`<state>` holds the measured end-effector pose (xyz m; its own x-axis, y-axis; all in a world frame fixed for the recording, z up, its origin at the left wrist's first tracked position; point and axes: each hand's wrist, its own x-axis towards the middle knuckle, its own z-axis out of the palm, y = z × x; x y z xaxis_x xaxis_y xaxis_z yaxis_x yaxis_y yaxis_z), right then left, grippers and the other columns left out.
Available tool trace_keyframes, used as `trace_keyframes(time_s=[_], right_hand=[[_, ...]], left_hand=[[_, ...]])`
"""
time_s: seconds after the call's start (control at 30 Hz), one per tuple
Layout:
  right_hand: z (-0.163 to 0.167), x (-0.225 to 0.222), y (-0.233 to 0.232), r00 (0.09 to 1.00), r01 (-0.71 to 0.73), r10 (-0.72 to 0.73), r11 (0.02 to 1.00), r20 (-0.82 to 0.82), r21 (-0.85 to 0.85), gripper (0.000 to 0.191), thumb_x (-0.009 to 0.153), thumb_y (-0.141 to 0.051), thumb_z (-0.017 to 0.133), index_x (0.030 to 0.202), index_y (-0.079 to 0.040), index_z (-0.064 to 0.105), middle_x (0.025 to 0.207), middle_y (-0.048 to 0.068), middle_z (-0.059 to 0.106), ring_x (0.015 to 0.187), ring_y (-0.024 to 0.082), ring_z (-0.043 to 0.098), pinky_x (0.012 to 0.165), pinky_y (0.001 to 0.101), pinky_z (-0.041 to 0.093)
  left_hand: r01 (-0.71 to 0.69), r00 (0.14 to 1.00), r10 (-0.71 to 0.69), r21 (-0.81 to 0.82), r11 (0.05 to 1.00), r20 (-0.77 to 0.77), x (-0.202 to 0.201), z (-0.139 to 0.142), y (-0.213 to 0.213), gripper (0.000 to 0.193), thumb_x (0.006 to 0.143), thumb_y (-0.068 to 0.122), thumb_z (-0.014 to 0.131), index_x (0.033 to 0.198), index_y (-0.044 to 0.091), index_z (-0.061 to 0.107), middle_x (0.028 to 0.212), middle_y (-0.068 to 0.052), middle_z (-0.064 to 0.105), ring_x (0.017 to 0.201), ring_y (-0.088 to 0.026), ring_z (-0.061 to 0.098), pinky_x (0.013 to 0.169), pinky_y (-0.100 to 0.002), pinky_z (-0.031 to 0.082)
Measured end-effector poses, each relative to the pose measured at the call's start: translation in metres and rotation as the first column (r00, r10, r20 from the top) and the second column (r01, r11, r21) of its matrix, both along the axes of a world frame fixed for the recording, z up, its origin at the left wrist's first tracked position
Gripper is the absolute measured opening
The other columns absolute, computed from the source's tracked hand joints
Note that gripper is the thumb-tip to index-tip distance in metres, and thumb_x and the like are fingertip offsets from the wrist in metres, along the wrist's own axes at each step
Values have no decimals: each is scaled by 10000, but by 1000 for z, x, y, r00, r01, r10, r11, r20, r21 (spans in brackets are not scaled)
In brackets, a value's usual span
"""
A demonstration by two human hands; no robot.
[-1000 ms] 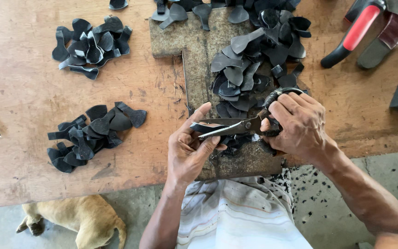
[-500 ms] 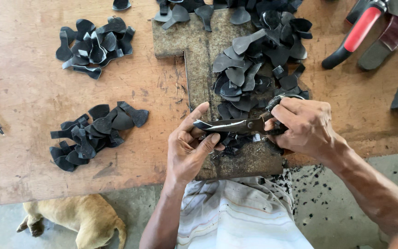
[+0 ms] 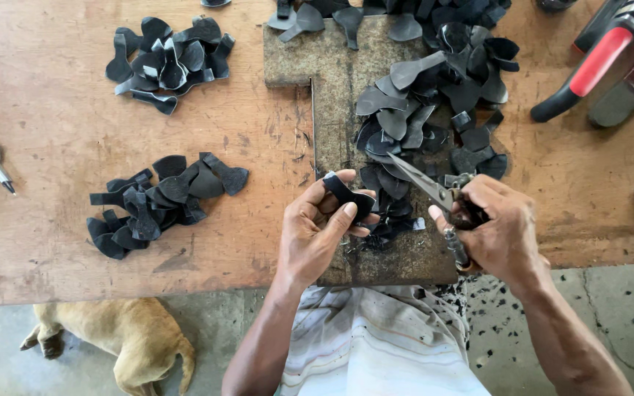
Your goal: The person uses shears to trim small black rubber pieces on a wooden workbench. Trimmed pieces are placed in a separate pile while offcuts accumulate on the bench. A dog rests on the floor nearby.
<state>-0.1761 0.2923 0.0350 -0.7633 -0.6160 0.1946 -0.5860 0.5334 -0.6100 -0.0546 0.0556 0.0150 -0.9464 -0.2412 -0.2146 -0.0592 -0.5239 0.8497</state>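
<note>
Left hand (image 3: 317,231) pinches a black piece (image 3: 349,196) between thumb and fingers, above the near edge of the worktop (image 3: 53,242); right hand (image 3: 500,235) is closed around the scissors (image 3: 434,194), blades together, tips pointing toward the far left; both hang over the cutting board (image 3: 332,66); cut pieces (image 3: 434,103) heaped at the board's far right; two piles (image 3: 163,198) lie on the worktop's left part; a dog (image 3: 126,337) lies on the floor below the near edge.

Two bare forearms reach up from the bottom of the view, the hands side by side but apart. The left hand (image 3: 317,227) is raised with its wrist bent, palm turned toward the person, thumb and curled fingers pinched together near the fingertips. The right hand (image 3: 500,235) is closed in a loose fist, knuckles facing up, its forearm angling in from the lower right.
</note>
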Motion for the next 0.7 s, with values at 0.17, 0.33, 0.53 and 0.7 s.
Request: trace_keyframes(time_s=[0.17,0.33,0.53,0.7], right_hand=[[-5,3,-10,998,-34,35,999,52,-22,374,784,-159,868,696,-29,528,672,30,534,581,137,492,515,308,405],[-1,2,-14,997,-50,46,996,68,70,375,757,-210,850,765,-30,521,741,66,479,665,189,508,574,346,443],[15,-4,-19,971,-109,159,960,-181,260,275,729,-136,786,892,-28,593,903,120,568,860,301,615,747,429,532],[23,-10,-24,968,-118,178,943,-175,310,244,750,-145,772,863,-16,597,899,131,621,841,304,637,758,429,538]], left_hand=[[-27,999,31,-90,996,41,2,2,3,432,1016,-2,571,1439,-40,494,1160,-177,734,830,-163,739,664,-248,623],[-56,998,48,-214,975,-42,4,2,2,372,1010,-61,576,1381,-35,590,1127,-150,750,783,-73,674,626,-227,603],[94,995,-98,-158,983,-22,12,9,-5,365,985,-104,557,1323,-38,678,955,-116,703,652,-45,620,566,-204,562],[156,988,-152,-163,974,40,15,14,-5,375,947,-74,561,1299,-38,683,974,-123,779,593,-35,610,519,-198,553]])
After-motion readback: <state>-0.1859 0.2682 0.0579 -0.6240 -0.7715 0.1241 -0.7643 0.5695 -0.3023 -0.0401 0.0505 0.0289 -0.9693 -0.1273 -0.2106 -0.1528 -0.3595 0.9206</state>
